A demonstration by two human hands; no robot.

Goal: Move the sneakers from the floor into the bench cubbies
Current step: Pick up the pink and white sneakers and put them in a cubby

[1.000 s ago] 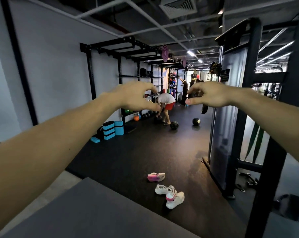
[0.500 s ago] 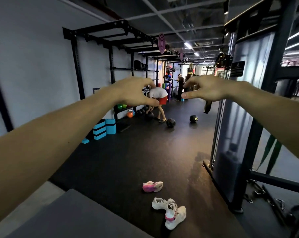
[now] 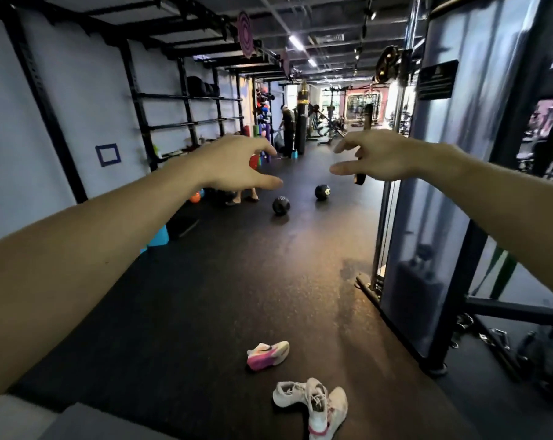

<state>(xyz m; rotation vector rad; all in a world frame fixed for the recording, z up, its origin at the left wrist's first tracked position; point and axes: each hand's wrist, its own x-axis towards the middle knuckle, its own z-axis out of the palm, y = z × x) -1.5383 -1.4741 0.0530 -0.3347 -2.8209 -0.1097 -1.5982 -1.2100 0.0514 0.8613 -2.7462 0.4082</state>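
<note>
Fingers (image 3: 262, 182) spread, both hands empty | sneakers (image 3: 313, 404) on floor | writing unreadable

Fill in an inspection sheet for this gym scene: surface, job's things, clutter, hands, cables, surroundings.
Surface: dark rubber floor, bare around the shoes.
Job's things: pink-soled sneaker on its side; two white sneakers touching, nearer the camera. Grey bench top at lower left; cubbies not visible.
Clutter: two black balls farther down the floor.
Hands: left hand and right hand raised, open, empty.
Cables: machine cables hang at right.
Surroundings: wall rack, cable machine, people far off.
</note>
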